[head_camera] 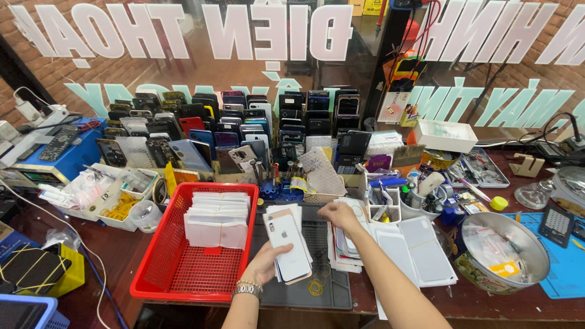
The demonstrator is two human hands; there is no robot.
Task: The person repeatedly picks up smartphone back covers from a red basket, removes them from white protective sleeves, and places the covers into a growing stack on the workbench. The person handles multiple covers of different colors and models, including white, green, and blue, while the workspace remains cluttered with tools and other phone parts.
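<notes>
My left hand, with a metal watch on the wrist, holds a fanned stack of white phone back covers over a dark work mat. My right hand reaches forward and rests its fingers on a pile of flat phone parts lying on the mat's right side. A red plastic basket stands just left of my left hand, with rows of small white packets in it.
Rows of upright phones line the back against a glass pane. A blue power unit and white trays stand at left. White flat panels, a round metal tin and tool cups sit at right.
</notes>
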